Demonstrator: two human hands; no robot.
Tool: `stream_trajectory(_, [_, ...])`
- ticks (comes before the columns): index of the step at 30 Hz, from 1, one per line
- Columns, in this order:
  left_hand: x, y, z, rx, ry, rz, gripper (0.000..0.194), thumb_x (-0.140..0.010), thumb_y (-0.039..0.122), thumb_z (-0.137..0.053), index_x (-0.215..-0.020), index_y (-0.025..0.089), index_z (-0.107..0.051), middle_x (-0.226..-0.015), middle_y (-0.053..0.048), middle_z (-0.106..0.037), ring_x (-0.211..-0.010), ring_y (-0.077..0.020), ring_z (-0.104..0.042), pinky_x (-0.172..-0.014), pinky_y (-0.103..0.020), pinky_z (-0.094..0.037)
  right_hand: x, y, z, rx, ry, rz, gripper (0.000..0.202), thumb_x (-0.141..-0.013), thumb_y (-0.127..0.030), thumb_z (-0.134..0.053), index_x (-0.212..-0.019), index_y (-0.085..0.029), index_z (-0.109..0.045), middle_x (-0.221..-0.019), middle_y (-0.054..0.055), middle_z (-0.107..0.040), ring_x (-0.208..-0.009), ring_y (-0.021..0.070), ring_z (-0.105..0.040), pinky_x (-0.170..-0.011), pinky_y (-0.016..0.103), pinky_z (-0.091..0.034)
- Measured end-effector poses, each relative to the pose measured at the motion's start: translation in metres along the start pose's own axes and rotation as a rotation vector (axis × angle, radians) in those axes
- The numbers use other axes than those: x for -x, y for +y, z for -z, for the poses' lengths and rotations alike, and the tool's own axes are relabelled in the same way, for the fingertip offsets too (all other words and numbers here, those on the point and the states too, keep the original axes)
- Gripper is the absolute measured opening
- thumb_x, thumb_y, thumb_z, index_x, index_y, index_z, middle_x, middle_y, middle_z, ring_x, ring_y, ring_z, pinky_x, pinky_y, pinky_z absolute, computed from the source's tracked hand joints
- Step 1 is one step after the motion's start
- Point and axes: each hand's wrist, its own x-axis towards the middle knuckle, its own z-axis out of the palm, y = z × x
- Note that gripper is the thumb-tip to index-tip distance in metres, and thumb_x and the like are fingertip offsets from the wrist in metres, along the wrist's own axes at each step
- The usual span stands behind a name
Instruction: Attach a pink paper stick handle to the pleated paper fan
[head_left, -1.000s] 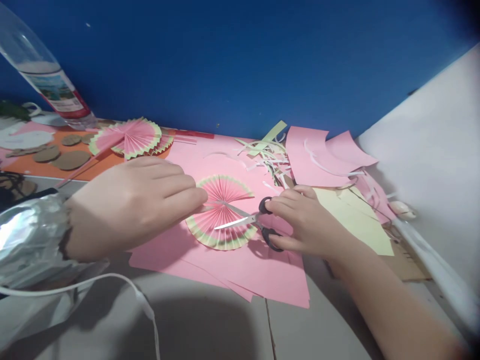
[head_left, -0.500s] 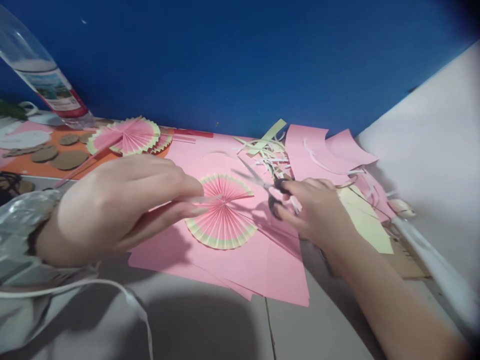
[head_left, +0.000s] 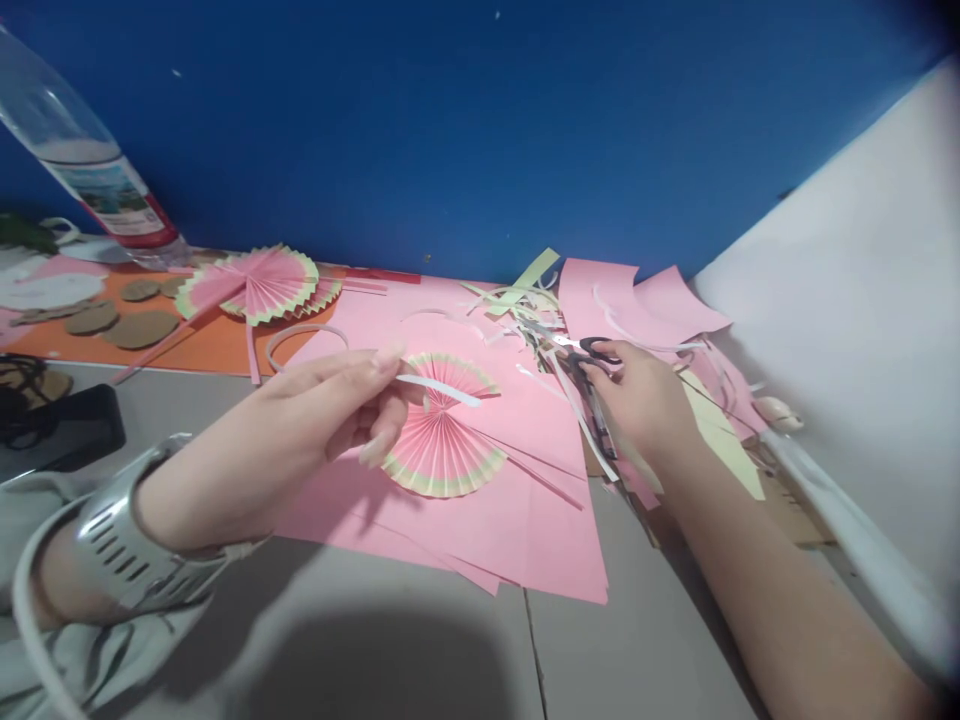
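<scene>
In the head view, clock directions run from the pink pleated paper disc (head_left: 450,455), which lies on pink sheets (head_left: 525,545) at the middle, its rim yellow-green. At 9 o'clock is the left hand (head_left: 330,415), thumb and forefinger pinching a white strip (head_left: 450,390) whose free end hangs over the disc. At 3 o'clock the right hand (head_left: 637,400) has its fingers closed about the black handles of the scissors (head_left: 566,342); the blades point to 10 o'clock, into a heap of paper scraps (head_left: 529,290) at 1 o'clock.

The one clear container is a transparent bottle (head_left: 127,195) at 10 o'clock, leaning in view against the blue backdrop (head_left: 420,130). A pale line crosses it just above the label; whether that marks liquid cannot be told. Nearer, also towards 10 o'clock, are further pleated discs (head_left: 277,285) and brown rounds (head_left: 142,328) on an orange sheet (head_left: 202,345).
</scene>
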Motion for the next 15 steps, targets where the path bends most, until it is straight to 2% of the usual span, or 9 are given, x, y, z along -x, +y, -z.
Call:
stream_trajectory(4, [-0.002,-0.005,-0.002,0.018,-0.116,0.111,0.044,-0.093,0.042,-0.036,-0.056,0.019,-0.045,-0.056,0.002,-0.042,-0.051,-0.0102,-0.038,-0.051,-0.022,-0.038,-0.002,0.003,-0.002,0.044,-0.004,0.006,0.030,-0.087,-0.026,-0.040,-0.103,-0.015,-0.063,-0.095,0.016,-0.068,-0.080,0.0305,-0.062,-0.068,0.040,-0.042])
stream_trajectory(6, [-0.002,-0.009,-0.004,0.056,-0.122,0.121,0.041,-0.091,0.043,-0.039,-0.057,0.020,-0.046,-0.058,0.001,-0.043,-0.053,-0.0115,-0.040,-0.053,-0.025,-0.039,-0.001,-0.005,0.003,0.055,0.010,0.024,0.029,-0.089,-0.026,-0.038,-0.102,-0.015,-0.062,-0.097,0.016,-0.067,-0.086,0.0311,-0.060,-0.070,0.041,-0.042])
stream_trajectory(8, [-0.002,-0.013,-0.009,0.084,-0.119,0.150,0.039,-0.089,0.045,-0.041,-0.060,0.020,-0.048,-0.059,0.000,-0.045,-0.053,-0.0120,-0.041,-0.052,-0.026,-0.039,0.004,-0.021,0.011,-0.019,-0.022,0.075,0.027,-0.091,-0.029,-0.039,-0.104,-0.018,-0.060,-0.103,0.012,-0.065,-0.091,0.0272,-0.059,-0.075,0.038,-0.043])
stream_trajectory(9, [-0.002,-0.015,-0.011,0.088,-0.125,0.169,0.039,-0.089,0.047,-0.041,-0.061,0.020,-0.048,-0.060,0.001,-0.045,-0.053,-0.0118,-0.042,-0.051,-0.025,-0.039,0.009,-0.032,0.016,-0.149,-0.070,0.120,0.025,-0.091,-0.032,-0.042,-0.103,-0.020,-0.060,-0.104,0.010,-0.064,-0.090,0.0243,-0.059,-0.075,0.035,-0.043])
stream_trajectory(12, [0.002,-0.020,-0.022,0.043,-0.172,0.168,0.037,-0.090,0.048,-0.042,-0.068,0.019,-0.051,-0.062,0.002,-0.048,-0.056,-0.0108,-0.046,-0.054,-0.023,-0.039,0.026,-0.066,0.028,-0.611,-0.381,0.202,0.035,-0.095,-0.043,-0.033,-0.099,-0.022,-0.061,-0.091,0.004,-0.065,-0.075,0.0165,-0.058,-0.067,0.029,-0.045])
stream_trajectory(13, [0.004,-0.022,-0.026,0.014,-0.195,0.143,0.034,-0.090,0.046,-0.043,-0.072,0.019,-0.053,-0.062,0.003,-0.050,-0.057,-0.0105,-0.047,-0.054,-0.022,-0.039,0.031,-0.076,0.030,-0.712,-0.488,0.245,0.038,-0.096,-0.044,-0.031,-0.097,-0.021,-0.061,-0.090,0.004,-0.064,-0.077,0.0161,-0.059,-0.068,0.028,-0.045])
stream_trajectory(15, [0.008,-0.026,-0.034,-0.026,-0.244,0.106,0.029,-0.091,0.042,-0.043,-0.077,0.019,-0.056,-0.063,0.003,-0.051,-0.056,-0.0099,-0.048,-0.053,-0.020,-0.038,0.039,-0.089,0.032,-0.743,-0.629,0.280,0.033,-0.096,-0.043,-0.035,-0.096,-0.021,-0.060,-0.088,0.002,-0.064,-0.080,0.0154,-0.059,-0.071,0.028,-0.045])
